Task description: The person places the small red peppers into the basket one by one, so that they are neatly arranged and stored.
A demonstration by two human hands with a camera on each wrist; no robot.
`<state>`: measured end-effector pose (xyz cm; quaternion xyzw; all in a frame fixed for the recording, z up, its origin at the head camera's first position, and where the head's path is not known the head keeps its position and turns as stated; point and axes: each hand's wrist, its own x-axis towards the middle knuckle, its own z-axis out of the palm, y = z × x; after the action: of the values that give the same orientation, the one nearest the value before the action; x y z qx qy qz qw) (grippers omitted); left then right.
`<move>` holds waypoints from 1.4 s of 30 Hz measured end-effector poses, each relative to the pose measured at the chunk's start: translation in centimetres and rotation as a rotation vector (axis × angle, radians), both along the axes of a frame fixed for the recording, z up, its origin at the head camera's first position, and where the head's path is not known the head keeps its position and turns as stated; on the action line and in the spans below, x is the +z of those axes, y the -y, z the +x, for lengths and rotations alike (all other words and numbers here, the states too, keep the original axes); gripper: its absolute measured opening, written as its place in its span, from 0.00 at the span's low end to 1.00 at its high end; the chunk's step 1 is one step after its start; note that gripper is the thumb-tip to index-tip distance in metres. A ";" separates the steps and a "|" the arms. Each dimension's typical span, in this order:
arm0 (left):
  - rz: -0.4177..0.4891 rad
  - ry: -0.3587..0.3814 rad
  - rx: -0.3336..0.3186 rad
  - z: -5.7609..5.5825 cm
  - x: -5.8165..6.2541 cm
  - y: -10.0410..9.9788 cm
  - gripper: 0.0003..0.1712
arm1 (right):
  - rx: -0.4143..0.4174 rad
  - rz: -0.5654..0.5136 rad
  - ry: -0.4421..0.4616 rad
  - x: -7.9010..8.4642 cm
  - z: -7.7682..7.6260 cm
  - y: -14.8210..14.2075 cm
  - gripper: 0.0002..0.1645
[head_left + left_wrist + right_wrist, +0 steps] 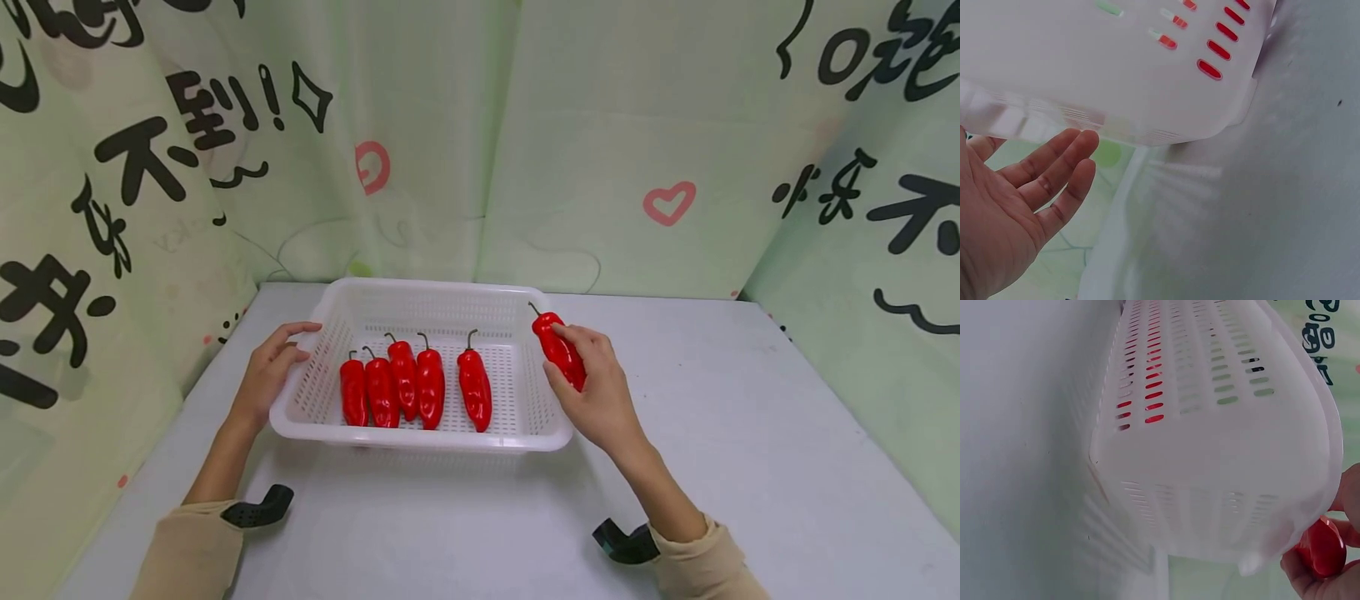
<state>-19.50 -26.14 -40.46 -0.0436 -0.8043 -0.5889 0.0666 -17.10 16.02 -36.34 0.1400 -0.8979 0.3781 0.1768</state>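
My right hand (592, 383) holds a red pepper (553, 337) with a thin curved stem, fingers and thumb on its two sides, at the right rim of a white plastic basket (442, 443). The right wrist view shows the held pepper (1324, 549) just beyond the basket rim. Several more red peppers (474, 387) lie in the basket, most side by side on the left, one apart near the middle. My left hand (277, 367) is at the basket's left end; in the left wrist view its fingers (1060, 172) reach out fairly straight against the basket wall (1054, 69).
The basket stands on a white table (420, 525). Behind and at both sides hangs a pale green curtain (600, 150) with black lettering and pink hearts. A black wrist strap piece (258, 507) sticks out from the left sleeve, another (626, 543) from the right.
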 end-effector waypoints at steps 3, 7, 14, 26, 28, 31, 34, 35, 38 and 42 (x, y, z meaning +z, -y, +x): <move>-0.006 0.000 0.002 0.1 0.0 0.1 0.25 | 0.020 0.001 0.029 -0.1 0.2 0.4 0.37; -0.012 -0.007 0.004 0.1 0.0 0.1 0.25 | 0.036 0.005 0.050 -0.1 0.3 0.7 0.36; -0.005 -0.013 0.006 0.0 -0.1 0.1 0.25 | 0.056 0.034 0.059 0.0 0.5 1.1 0.36; -0.004 -0.007 -0.003 0.0 -0.1 0.0 0.25 | 0.038 0.021 0.036 -0.2 0.8 1.1 0.33; -0.005 -0.006 -0.004 0.0 0.0 0.0 0.25 | 0.035 0.021 0.029 -0.2 0.8 1.0 0.32; -0.006 -0.005 -0.006 0.0 0.1 -0.1 0.25 | 0.033 0.021 0.019 -0.1 0.8 0.9 0.32; -0.020 -0.001 -0.003 0.0 0.2 0.0 0.26 | 0.036 0.017 0.006 0.0 0.8 0.7 0.31; -0.029 0.001 -0.002 0.0 0.3 0.0 0.26 | 0.036 0.016 0.004 0.1 0.8 0.6 0.31; -0.088 0.012 -0.008 0.1 0.5 0.2 0.26 | 0.038 0.011 -0.004 0.2 0.9 0.3 0.30; -0.232 0.010 -0.039 0.4 1.1 0.6 0.26 | 0.036 0.015 -0.017 0.3 1.0 -0.4 0.29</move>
<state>-19.13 -26.79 -39.34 -0.0636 -0.8664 -0.4932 0.0456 -16.08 16.40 -36.08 0.1609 -0.8964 0.3733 0.1765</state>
